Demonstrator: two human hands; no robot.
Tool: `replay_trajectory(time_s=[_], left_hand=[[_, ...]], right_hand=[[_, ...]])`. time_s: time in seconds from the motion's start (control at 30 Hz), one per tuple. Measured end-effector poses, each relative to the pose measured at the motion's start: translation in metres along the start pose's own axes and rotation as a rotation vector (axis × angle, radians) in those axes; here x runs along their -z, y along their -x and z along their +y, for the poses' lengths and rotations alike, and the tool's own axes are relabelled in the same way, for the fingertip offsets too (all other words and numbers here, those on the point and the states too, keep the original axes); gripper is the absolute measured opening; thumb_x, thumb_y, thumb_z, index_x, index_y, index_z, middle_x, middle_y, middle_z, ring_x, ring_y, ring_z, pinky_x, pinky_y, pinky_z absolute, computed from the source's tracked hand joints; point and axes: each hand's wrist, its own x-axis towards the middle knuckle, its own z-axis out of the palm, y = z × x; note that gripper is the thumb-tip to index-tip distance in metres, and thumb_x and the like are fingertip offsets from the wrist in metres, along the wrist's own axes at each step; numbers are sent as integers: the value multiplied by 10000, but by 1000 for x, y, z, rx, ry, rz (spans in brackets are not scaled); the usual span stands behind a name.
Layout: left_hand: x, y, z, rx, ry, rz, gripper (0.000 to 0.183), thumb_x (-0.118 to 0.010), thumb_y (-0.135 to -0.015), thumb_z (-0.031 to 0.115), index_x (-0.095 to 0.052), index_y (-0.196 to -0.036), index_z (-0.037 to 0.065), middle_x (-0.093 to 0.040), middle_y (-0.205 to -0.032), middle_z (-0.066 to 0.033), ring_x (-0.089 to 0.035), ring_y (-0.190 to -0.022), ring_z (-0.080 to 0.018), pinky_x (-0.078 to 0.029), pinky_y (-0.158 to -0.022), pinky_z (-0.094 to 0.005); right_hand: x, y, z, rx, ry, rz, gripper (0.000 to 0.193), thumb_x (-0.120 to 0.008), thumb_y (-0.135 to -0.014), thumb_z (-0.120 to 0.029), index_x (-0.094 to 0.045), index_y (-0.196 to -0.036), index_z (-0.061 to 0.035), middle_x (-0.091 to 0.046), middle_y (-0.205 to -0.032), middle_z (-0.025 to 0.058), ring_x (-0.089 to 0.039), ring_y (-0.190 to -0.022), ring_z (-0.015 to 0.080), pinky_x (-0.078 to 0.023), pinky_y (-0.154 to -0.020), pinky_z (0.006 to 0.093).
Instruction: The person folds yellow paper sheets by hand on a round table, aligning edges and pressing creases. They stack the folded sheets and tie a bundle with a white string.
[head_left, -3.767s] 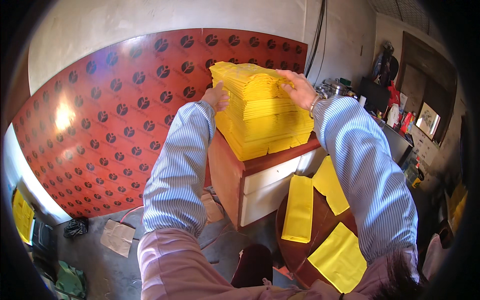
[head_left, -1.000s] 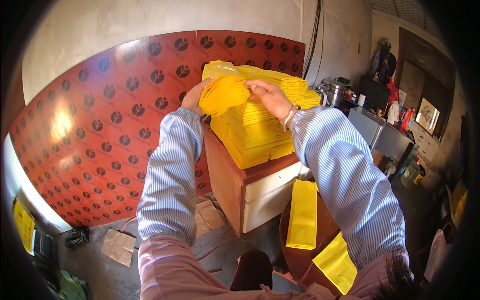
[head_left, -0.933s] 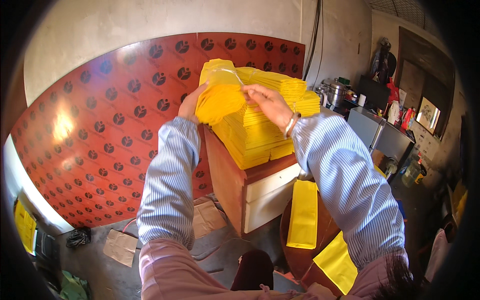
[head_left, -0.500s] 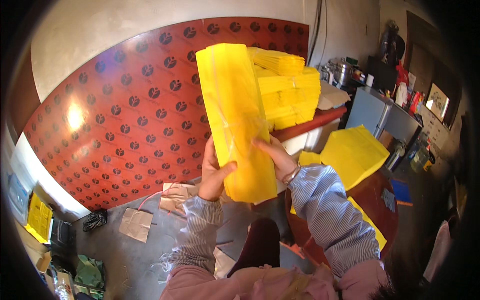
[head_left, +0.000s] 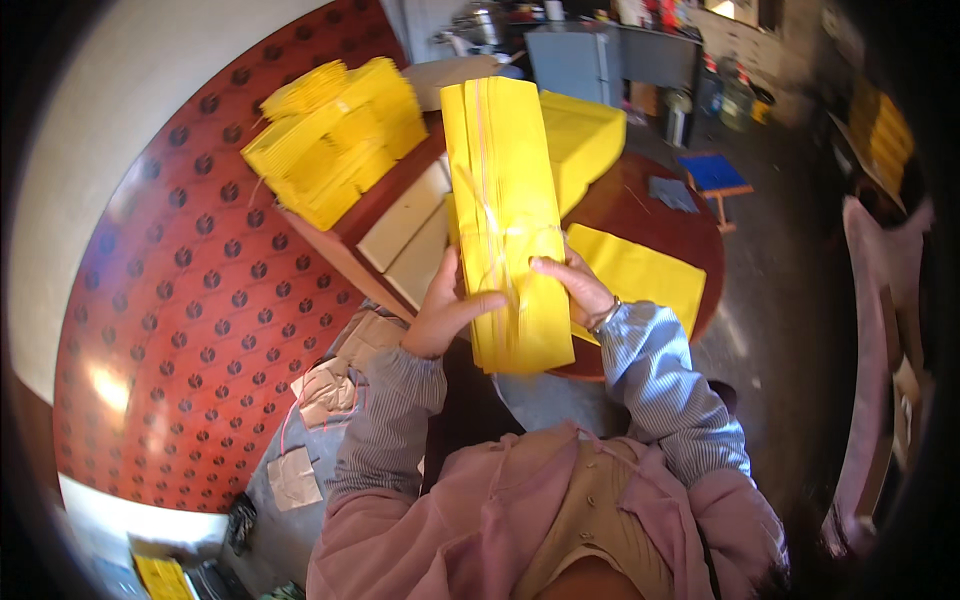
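Left hand [head_left: 443,310] and right hand [head_left: 572,287] clamped on either side of a tied yellow bag bundle [head_left: 505,215], held upright over the round table [head_left: 655,215], yellow stack [head_left: 330,135] on the cabinet [head_left: 390,225] behind.

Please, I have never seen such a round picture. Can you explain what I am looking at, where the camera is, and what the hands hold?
The camera sits on a person's head and looks down, so its wide lens bends the edges. The two arms from below are that person's own. The left hand and right hand grip a tied bundle of yellow sheets, held upright between them. Behind it, a stack of the same yellow sheets lies on a wooden cabinet. To the right, more yellow sheets lie on a round table. Paper scraps lie on the floor.
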Motion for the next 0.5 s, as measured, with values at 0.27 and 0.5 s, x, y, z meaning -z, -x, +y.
replay_trajectory(time_s=[0.27,0.5], left_hand=[[-78,-63,-22,232,126,-176,689,-691,-976,103,-349,-1570,34,-549,-1485,-125,-547,-1369,-246,-448,-1156,-398],[-104,-89,-37,427,304,-241,607,-611,-1002,145,-375,-1550,35,-509,-1535,-96,-545,-1374,-247,-463,-1146,-406]], right_hand=[[66,61,-54,-52,-25,162,630,-804,-923,-274,-542,-1443,-33,-701,-1305,117,-711,-1148,252,-568,-1033,412],[105,76,-59,-113,-160,207,607,-801,-920,-307,-577,-1422,-49,-711,-1312,127,-720,-1149,271,-554,-1056,422]])
